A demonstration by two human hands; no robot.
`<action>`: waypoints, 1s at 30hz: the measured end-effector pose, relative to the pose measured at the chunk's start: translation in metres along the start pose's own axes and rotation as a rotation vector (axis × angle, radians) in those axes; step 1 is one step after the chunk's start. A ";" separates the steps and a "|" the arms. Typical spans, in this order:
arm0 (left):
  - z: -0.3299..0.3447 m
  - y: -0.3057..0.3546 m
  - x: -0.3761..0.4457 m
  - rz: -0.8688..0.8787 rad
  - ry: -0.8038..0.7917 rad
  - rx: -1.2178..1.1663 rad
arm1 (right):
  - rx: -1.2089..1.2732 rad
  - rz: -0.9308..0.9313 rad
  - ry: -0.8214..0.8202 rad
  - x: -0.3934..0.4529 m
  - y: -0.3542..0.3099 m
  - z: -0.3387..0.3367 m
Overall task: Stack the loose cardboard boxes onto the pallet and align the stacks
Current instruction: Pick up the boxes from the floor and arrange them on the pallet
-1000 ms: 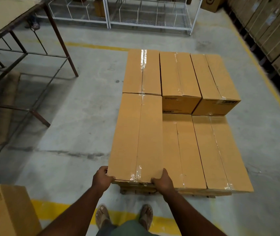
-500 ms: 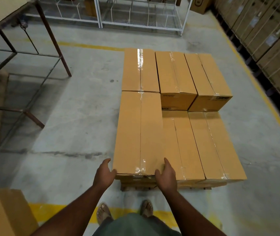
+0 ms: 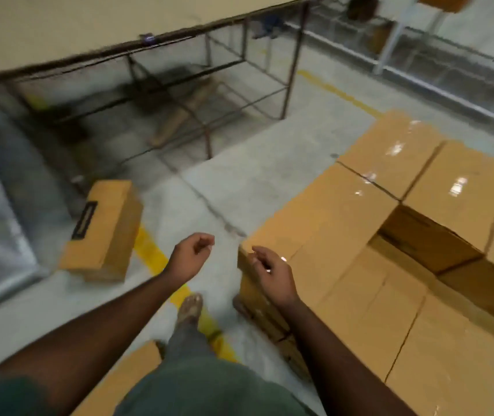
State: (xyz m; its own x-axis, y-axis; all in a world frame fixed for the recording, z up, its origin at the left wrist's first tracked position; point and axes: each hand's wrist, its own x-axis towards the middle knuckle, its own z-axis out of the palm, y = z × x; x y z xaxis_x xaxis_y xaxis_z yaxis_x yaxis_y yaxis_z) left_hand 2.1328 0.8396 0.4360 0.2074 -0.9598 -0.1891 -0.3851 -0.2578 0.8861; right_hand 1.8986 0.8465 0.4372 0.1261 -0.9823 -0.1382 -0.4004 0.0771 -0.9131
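Both hands are free and holding nothing: the left hand [image 3: 190, 255] hangs over the floor with its fingers loosely curled, and the right hand [image 3: 272, 271] hovers just above the near corner of the stacked boxes [image 3: 344, 223], fingers relaxed. The stack sits to the right on the pallet [image 3: 257, 310], of which only a dark edge shows under the cartons; its upper layer is incomplete, with a gap on the far right side. A loose box [image 3: 103, 229] stands on the floor to the left, near the yellow line [image 3: 149, 253] and in front of the metal-framed desk [image 3: 59, 28]. Another carton [image 3: 131, 373] lies close by the person's leg. The step in hand looks like fetching the next box. That calls for stepping left, bending, gripping the loose box by both ends and carrying it to the gap
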 end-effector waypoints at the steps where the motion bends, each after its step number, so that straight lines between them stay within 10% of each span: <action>1: -0.007 -0.004 -0.026 -0.036 0.051 -0.029 | -0.004 -0.027 -0.056 -0.008 -0.005 0.002; 13: -0.078 -0.079 -0.337 -0.449 0.590 -0.315 | -0.084 -0.146 -0.822 -0.159 -0.062 0.132; 30: -0.068 -0.218 -0.471 -0.848 0.785 -0.723 | -0.244 0.118 -1.024 -0.272 -0.005 0.285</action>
State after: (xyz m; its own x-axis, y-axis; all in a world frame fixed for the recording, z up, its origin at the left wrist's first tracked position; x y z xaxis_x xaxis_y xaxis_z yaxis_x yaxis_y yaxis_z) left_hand 2.1799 1.3552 0.3602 0.6883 -0.1595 -0.7077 0.6175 -0.3832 0.6869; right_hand 2.1252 1.1614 0.3697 0.7343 -0.3496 -0.5819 -0.6167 0.0146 -0.7871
